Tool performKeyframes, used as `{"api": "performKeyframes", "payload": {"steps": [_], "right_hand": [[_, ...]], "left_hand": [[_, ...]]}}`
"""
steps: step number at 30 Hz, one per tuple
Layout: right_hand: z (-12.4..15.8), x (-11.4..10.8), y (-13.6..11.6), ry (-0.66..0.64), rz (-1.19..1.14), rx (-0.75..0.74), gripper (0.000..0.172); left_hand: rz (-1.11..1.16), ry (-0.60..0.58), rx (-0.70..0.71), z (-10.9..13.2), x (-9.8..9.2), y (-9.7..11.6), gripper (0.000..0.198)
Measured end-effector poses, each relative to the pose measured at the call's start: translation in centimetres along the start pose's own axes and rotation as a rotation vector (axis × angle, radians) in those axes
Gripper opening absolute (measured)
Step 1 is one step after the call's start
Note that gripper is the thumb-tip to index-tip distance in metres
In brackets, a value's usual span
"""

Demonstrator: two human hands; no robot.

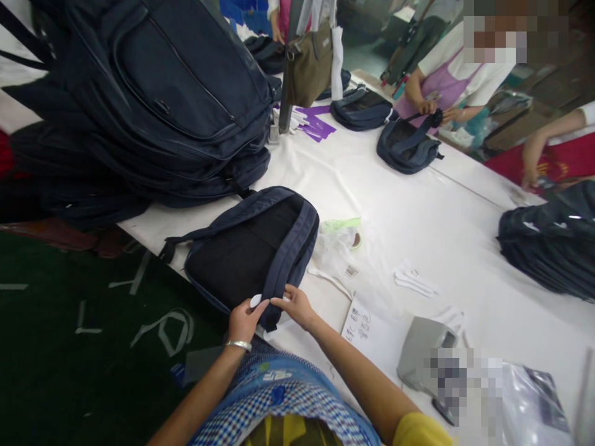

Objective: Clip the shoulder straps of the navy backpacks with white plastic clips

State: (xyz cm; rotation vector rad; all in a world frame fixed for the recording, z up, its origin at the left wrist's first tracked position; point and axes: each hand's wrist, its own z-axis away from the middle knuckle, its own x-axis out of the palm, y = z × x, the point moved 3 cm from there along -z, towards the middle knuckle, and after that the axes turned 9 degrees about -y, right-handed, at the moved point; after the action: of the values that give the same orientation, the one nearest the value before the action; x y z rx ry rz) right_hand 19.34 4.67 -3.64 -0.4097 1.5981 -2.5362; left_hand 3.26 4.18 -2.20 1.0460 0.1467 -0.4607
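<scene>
- Your left hand [242,321] and right hand [298,306] pinch closed on a flat, padded strap [289,248].
- Rounded navy backpack [232,266] stretches just beyond your grip.
- White table [395,217] beneath, green floor [56,365] leftward.

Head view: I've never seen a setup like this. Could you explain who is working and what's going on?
No machine here: the single picture comes from a camera on a person's head, looking forward and down at their bare left hand and right hand. The fingers meet at the padded dark blue strap of a black-and-navy fabric backpack, apparently pinching it; the exact grip is too small to tell. The backpack lies on a broad white table, near a tall pile of navy bags. Across it, a person in a purple apron handles a similar bag.
</scene>
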Motion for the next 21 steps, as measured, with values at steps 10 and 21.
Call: {"api": "performKeyframes", "payload": {"steps": [10, 21], "right_hand": [[3.5, -1.6, -1.0, 0.135, 0.556, -0.031, 0.025], [1.5, -1.4, -1.8, -0.206, 0.515, -0.142, 0.027]], "left_hand": [[0.002, 0.122, -0.015, -0.7, 0.7, -0.9, 0.033], [-0.135, 0.167, 0.003, -0.6, 0.8, -0.4, 0.028]]}}
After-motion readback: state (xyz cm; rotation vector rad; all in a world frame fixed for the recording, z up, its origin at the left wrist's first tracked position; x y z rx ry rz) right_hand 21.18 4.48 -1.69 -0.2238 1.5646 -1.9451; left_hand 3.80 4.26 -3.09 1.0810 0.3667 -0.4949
